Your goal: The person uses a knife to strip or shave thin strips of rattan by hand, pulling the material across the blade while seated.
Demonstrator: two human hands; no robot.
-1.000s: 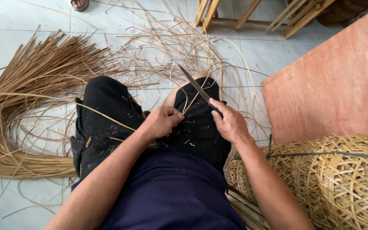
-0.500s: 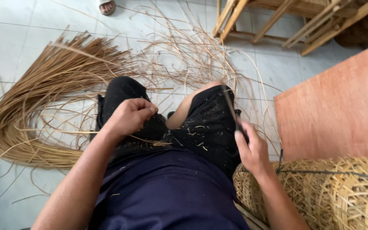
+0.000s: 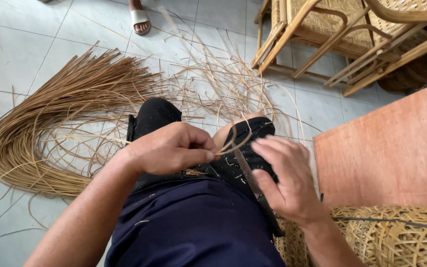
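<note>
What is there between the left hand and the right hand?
In the head view, a thin curved rattan strip, pinched by the left hand, arcs across the gap; the knife blade lies beside the right hand.

**One head-worn camera, looking steeply down at a seated person's lap**

There is a single view, so no second camera shares any part of the scene. The camera sits on the person's head and faces down and forward. It is close: the forearms enter from the bottom edge, with the left hand (image 3: 171,148) at the centre and the right hand (image 3: 285,180) at the lower right of centre. The tiled floor (image 3: 11,54) fills the upper left, farther off. Wooden chair legs (image 3: 292,49) mark the upper right, the farthest part of the frame.
</note>
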